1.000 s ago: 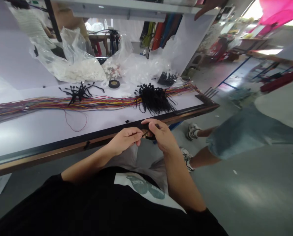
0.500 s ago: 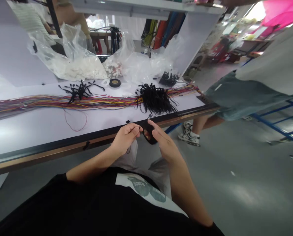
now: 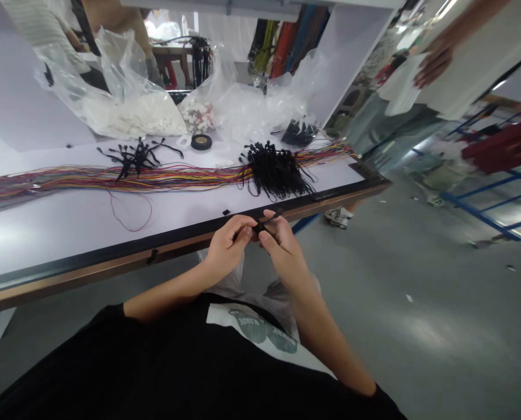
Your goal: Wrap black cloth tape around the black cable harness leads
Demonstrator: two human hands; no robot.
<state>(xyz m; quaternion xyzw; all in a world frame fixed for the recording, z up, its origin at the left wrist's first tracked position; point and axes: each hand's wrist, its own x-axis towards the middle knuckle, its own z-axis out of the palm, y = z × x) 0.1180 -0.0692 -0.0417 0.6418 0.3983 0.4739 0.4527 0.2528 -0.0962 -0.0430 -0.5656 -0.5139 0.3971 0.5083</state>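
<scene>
Close together just off the table's front edge, both hands are closed on a small dark piece that looks like a short black cable [image 3: 274,216]. My left hand [image 3: 228,245] pinches its left end between thumb and fingers. From the other side, my right hand [image 3: 286,249] grips it with thumb and curled fingers, and a thin black end sticks out past the fingertips. Much of it is covered by the fingers. Beyond the hands lies a dense heap of short black cables [image 3: 275,172] across a long bundle of coloured wires [image 3: 177,178].
A smaller pile of black cables [image 3: 135,158] and a black tape roll [image 3: 201,142] lie farther back. Clear bags of white parts [image 3: 142,119] line the rear of the table [image 3: 72,219]. At right stands another person [image 3: 470,76], near a blue metal frame [image 3: 483,216].
The right fingers have curled in from a flatter pose, and the large black loop beside them no longer shows. The person at right has shifted, with a hand now visible.
</scene>
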